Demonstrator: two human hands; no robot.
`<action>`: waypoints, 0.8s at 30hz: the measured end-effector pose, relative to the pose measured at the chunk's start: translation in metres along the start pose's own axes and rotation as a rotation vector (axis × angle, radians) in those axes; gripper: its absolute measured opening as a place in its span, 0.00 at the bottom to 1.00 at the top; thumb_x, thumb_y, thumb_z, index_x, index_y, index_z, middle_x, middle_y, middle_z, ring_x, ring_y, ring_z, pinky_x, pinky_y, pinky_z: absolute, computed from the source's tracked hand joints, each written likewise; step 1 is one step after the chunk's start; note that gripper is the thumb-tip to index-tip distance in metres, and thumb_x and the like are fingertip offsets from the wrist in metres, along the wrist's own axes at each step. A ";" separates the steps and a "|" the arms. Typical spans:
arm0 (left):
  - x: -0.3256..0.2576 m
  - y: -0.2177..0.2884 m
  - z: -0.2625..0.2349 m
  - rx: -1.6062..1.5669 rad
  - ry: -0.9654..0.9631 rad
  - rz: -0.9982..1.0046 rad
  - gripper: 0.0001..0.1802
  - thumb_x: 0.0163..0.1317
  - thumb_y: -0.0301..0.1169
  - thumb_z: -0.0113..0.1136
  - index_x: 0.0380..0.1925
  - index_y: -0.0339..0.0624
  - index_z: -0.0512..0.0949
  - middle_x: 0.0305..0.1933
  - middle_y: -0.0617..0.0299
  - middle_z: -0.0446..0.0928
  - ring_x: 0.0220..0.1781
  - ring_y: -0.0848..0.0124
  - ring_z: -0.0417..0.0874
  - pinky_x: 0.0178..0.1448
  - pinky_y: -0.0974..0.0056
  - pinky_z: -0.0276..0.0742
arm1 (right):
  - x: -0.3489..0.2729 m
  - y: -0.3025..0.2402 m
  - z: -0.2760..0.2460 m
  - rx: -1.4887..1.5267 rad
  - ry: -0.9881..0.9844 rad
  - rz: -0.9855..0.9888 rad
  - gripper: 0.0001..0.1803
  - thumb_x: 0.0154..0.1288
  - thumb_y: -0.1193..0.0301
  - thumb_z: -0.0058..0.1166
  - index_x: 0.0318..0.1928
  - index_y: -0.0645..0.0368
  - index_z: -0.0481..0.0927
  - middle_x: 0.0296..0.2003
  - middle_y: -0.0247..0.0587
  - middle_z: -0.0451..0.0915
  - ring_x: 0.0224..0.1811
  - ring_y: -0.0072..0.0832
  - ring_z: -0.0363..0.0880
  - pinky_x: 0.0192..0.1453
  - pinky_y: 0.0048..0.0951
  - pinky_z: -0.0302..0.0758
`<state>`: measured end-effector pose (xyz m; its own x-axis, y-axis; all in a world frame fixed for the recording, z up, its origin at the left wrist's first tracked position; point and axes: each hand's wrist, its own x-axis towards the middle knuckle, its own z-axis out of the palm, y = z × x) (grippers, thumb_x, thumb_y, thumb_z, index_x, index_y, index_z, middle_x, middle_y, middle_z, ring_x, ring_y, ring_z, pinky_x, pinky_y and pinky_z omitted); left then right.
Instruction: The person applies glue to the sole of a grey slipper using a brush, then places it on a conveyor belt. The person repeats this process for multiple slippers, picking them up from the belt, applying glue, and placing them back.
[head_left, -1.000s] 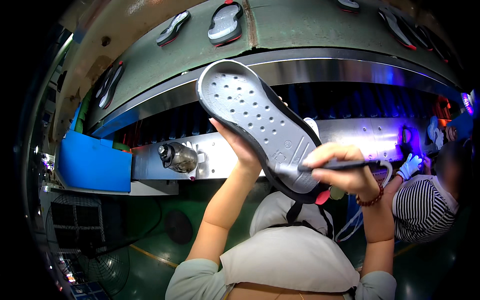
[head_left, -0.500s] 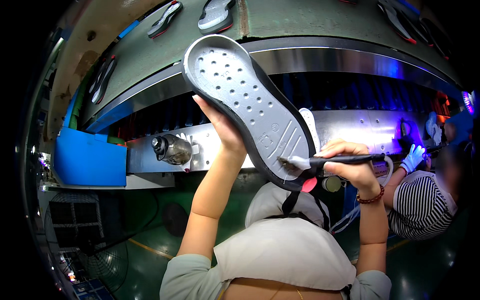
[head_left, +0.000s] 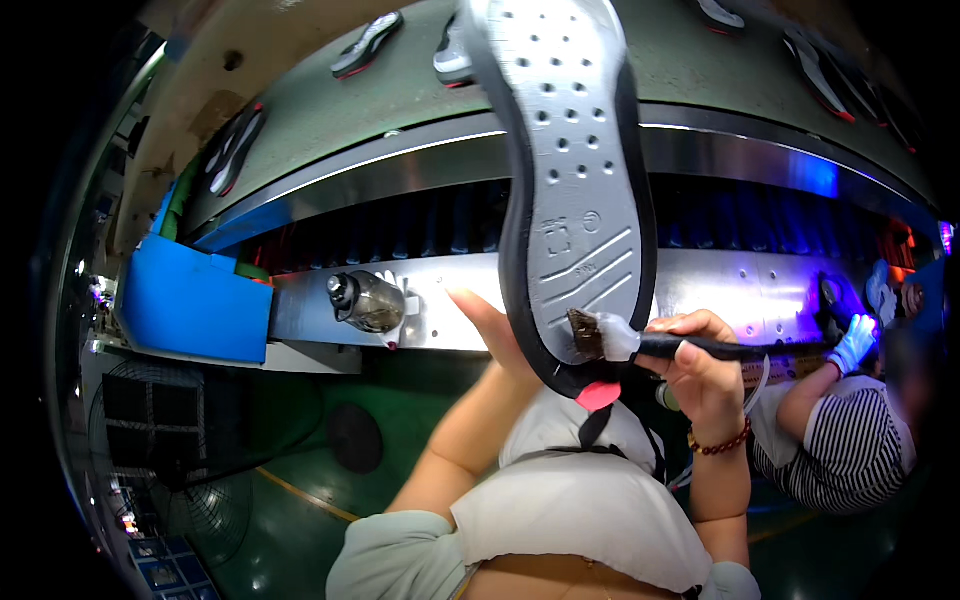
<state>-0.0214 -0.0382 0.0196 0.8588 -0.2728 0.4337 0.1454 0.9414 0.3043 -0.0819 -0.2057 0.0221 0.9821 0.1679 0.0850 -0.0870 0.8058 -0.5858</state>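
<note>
A large shoe sole (head_left: pixel 585 230), grey inside with dimples and a black rim, stands nearly upright before me, a red patch at its lower tip. My left hand (head_left: pixel 500 330) grips it from the left and behind; the thumb shows at the edge, while the other fingers are hidden. A black-handled brush (head_left: pixel 619 339) with a white collar and dark bristles lies in my right hand (head_left: pixel 708 368), held between thumb and fingers. Its bristles touch the sole's inner face near the lower end. A pale hose hangs from the handle.
More soles (head_left: pixel 368 45) lie on the green conveyor belt (head_left: pixel 300 130) beyond. Below it, a dark bottle (head_left: pixel 368 302) stands on a metal shelf (head_left: pixel 455 300), beside a blue box (head_left: pixel 195 300). A co-worker in stripes (head_left: pixel 850 430) and a glove is at right; a fan (head_left: pixel 155 430) stands left.
The sole has swung from a left lean to nearly upright, its upper end moving right and up. The brush stays at its lower end. The whole view has shifted slightly.
</note>
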 end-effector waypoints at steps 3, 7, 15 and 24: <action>-0.010 -0.004 0.007 0.156 0.108 -0.159 0.51 0.46 0.69 0.41 0.60 0.39 0.54 0.61 0.47 0.58 0.59 0.49 0.63 0.61 0.41 0.56 | 0.001 0.004 0.012 -0.352 0.036 -0.045 0.08 0.51 0.81 0.54 0.34 0.67 0.74 0.33 0.48 0.78 0.40 0.31 0.77 0.47 0.27 0.72; -0.012 0.010 -0.023 0.204 0.259 -0.161 0.45 0.48 0.61 0.47 0.58 0.38 0.57 0.58 0.46 0.62 0.55 0.50 0.67 0.59 0.42 0.60 | -0.002 0.012 0.025 -1.053 -0.127 -0.456 0.08 0.44 0.83 0.57 0.30 0.66 0.76 0.34 0.48 0.78 0.36 0.32 0.78 0.43 0.27 0.72; -0.004 0.014 -0.019 0.044 0.342 -0.037 0.29 0.53 0.47 0.48 0.47 0.34 0.67 0.46 0.48 0.72 0.45 0.61 0.75 0.49 0.59 0.72 | 0.004 0.011 0.021 -0.861 -0.114 -0.295 0.09 0.46 0.84 0.56 0.32 0.68 0.77 0.33 0.47 0.79 0.37 0.28 0.77 0.45 0.26 0.72; 0.009 0.024 -0.008 0.084 0.288 -0.097 0.24 0.51 0.39 0.49 0.43 0.30 0.69 0.43 0.47 0.74 0.42 0.61 0.77 0.48 0.60 0.73 | 0.026 -0.023 0.022 -1.033 -0.504 -0.287 0.08 0.45 0.82 0.59 0.31 0.67 0.78 0.32 0.47 0.79 0.36 0.31 0.78 0.43 0.27 0.73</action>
<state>-0.0068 -0.0166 0.0241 0.9483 -0.2822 0.1450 0.2028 0.8906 0.4071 -0.0580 -0.2075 0.0550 0.7470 0.4472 0.4919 0.5289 0.0484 -0.8473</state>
